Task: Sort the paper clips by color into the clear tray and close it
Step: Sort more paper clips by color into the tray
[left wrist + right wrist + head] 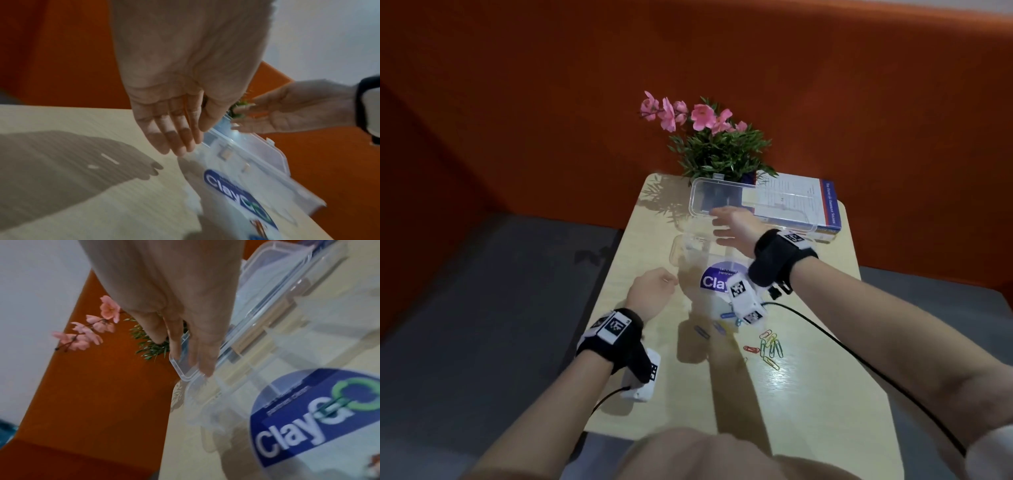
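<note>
Two hands are seen raised over the clear tray [690, 251], which lies mid-frame in the head view, its lid [722, 197] swung up toward the upper centre; long axis runs left-right. Paper clips [768, 347] are scattered lower right, nearer the right arm. Right hand [734, 228] is spread flat, fingertips [205, 368] apparently touching the lid edge, though blurred. Left hand [652, 287] is relaxed, nothing held, just beside the tray.
</note>
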A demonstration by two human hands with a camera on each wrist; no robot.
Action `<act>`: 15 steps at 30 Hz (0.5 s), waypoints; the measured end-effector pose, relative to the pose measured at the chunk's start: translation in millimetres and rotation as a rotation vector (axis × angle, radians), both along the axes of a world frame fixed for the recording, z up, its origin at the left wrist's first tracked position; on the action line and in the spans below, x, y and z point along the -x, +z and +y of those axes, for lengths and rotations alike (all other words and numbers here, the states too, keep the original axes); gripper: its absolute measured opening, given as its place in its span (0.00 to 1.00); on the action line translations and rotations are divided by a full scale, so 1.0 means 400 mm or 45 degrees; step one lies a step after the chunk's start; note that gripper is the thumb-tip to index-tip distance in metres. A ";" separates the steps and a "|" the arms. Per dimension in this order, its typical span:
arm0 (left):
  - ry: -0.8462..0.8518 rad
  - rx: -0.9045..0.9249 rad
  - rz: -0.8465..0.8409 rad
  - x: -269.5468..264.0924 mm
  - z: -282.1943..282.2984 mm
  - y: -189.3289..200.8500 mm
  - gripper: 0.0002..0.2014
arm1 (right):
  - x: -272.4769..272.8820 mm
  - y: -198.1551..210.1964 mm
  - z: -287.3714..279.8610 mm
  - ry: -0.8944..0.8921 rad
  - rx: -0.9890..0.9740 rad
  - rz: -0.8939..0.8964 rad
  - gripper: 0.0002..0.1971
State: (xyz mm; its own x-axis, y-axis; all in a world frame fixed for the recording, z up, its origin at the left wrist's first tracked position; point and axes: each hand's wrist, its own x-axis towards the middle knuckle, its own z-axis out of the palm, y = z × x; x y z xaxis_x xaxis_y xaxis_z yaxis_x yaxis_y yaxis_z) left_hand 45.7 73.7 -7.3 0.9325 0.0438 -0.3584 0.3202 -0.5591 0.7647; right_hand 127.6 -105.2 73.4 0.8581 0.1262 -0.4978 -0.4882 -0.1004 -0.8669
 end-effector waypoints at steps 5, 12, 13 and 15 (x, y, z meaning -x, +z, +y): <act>-0.254 -0.100 -0.056 0.016 -0.103 0.000 0.07 | 0.151 -0.052 -0.118 0.181 0.188 -0.016 0.07; -0.688 -0.447 -0.199 0.030 -0.226 -0.031 0.10 | 0.329 -0.211 -0.235 0.189 1.099 -0.115 0.08; -0.723 -0.522 -0.224 0.029 -0.233 -0.037 0.12 | 0.342 -0.222 -0.231 0.203 1.132 -0.170 0.10; -0.765 -0.636 -0.241 0.024 -0.242 -0.044 0.15 | 0.352 -0.232 -0.207 0.237 1.131 -0.268 0.10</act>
State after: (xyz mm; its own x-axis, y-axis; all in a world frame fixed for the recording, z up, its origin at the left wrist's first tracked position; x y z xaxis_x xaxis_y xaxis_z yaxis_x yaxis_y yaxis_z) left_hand 36.0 -22.9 -24.7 0.8905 -0.3716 -0.2623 -0.2544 -0.8849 0.3901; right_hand -13.0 -188.1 -19.5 0.9459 -0.0816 -0.3139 -0.2387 -0.8304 -0.5034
